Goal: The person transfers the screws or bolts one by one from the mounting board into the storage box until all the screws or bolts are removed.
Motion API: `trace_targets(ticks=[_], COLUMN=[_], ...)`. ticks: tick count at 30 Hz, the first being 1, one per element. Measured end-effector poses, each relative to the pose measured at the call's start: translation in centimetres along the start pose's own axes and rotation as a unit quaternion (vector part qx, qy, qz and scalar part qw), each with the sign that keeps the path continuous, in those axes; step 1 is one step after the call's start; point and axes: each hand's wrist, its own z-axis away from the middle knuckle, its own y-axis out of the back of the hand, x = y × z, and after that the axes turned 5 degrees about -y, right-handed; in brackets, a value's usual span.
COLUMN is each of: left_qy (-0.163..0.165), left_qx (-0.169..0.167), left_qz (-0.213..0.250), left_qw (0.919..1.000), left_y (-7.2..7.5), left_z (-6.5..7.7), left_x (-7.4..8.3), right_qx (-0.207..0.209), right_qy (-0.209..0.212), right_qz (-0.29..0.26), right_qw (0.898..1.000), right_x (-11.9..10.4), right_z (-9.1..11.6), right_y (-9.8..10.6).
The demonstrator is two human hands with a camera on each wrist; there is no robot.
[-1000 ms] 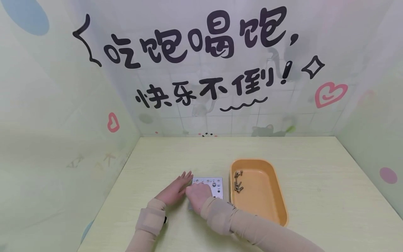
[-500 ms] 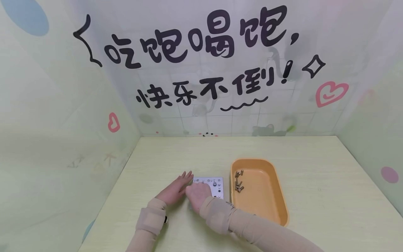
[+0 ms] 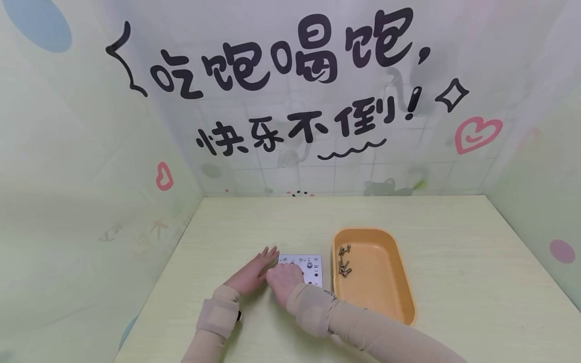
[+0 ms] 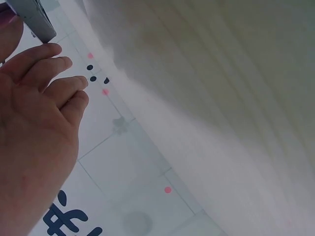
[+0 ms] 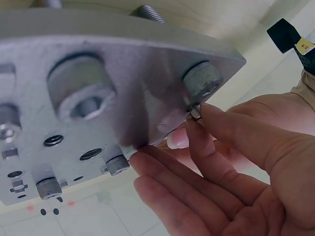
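A silvery metal plate [image 3: 315,272] with holes and several socket head screws lies under my hands in the head view. My right hand [image 3: 286,283] covers its lower left part. In the right wrist view, thumb and forefinger pinch a small shiny screw [image 5: 195,112] at the plate's face, close below a larger seated socket head screw [image 5: 203,81]; the other fingertips sit near the plate's edge. My left hand [image 3: 252,272] holds the plate's left side; the left wrist view has the plate's end [image 4: 37,20] between thumb and forefinger.
To the right of the plate stands an orange tray [image 3: 379,287]. Several loose screws [image 3: 343,263] lie along its left inner side. Printed curtains or walls surround the light wooden table [image 3: 467,262] at the back and both sides.
My right hand has shifted slightly left, and a little more of the plate's face shows beside it. The left hand keeps its place.
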Motion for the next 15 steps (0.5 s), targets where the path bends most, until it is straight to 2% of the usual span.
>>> trace_targets(ticks=[6, 15], left_qy=[-0.002, 0.001], left_qx=[0.000, -0.001], left_qz=[-0.002, 0.000], left_qw=[1.0000, 1.0000], left_y=[0.0, 0.1], left_z=[-0.1, -0.2], left_x=[0.0, 0.2], right_qx=[0.016, 0.010], right_qy=[0.014, 0.010], right_qz=[-0.005, -0.010], right_qw=[1.000, 1.000], right_x=[0.4, 0.8], right_z=[0.0, 0.1], right_y=[-0.1, 0.9])
